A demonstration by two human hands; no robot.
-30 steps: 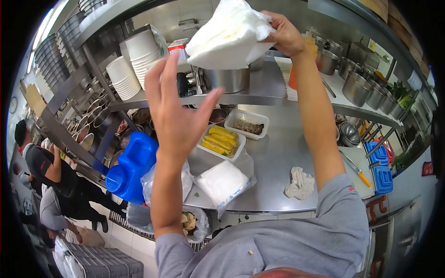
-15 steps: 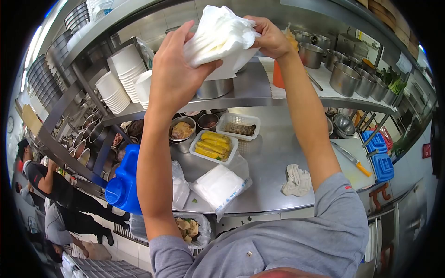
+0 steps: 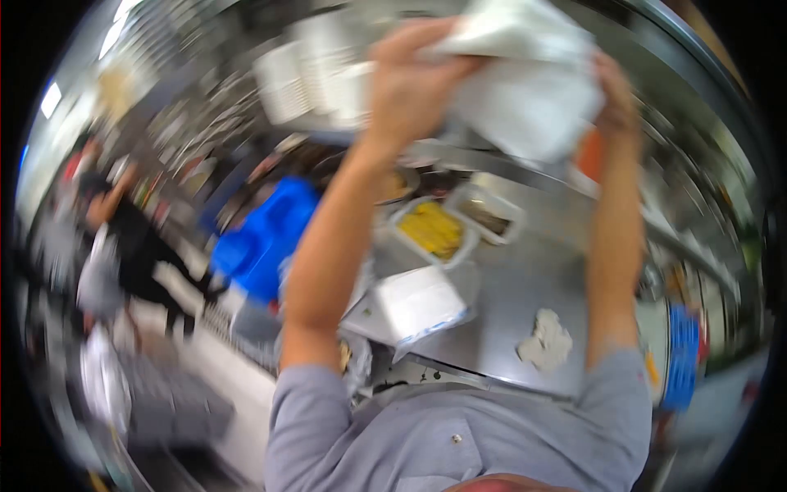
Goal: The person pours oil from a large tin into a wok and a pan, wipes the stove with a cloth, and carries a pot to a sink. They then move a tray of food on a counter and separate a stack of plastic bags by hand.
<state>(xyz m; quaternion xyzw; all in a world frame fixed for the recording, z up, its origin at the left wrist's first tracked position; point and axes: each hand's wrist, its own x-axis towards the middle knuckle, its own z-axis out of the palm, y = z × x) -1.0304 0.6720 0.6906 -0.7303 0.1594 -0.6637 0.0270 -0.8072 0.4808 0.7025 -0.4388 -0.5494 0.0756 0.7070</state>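
A white stack of thin sheets (image 3: pixel 529 90), blurred by motion, is held up at the top of the view above the steel shelf. My left hand (image 3: pixel 414 78) grips its left side, thumb pressed onto the sheets. At the right edge my right hand (image 3: pixel 615 90) holds the same stack, its fingers partly hidden. Below, on the steel counter, lie a wrapped white pack (image 3: pixel 420 303) in clear plastic, a white tray of yellow food (image 3: pixel 432 230) and a second white tray (image 3: pixel 485 211) with darker food. A crumpled cloth (image 3: pixel 545 340) rests to the right.
A blue plastic container (image 3: pixel 270 238) stands left of my left forearm. Stacked white tubs (image 3: pixel 316 74) are on the shelf (image 3: pixel 525 172). An orange container (image 3: pixel 589 153) is beside my right hand. Two people (image 3: pixel 135 230) are at the far left. Blue lids (image 3: pixel 682 353) are at the right.
The view has turned and blurred, so the counter and shelf appear tilted. Both hands and the white stack appear farther right in the view, and the stack's lower sheets hang more spread out.
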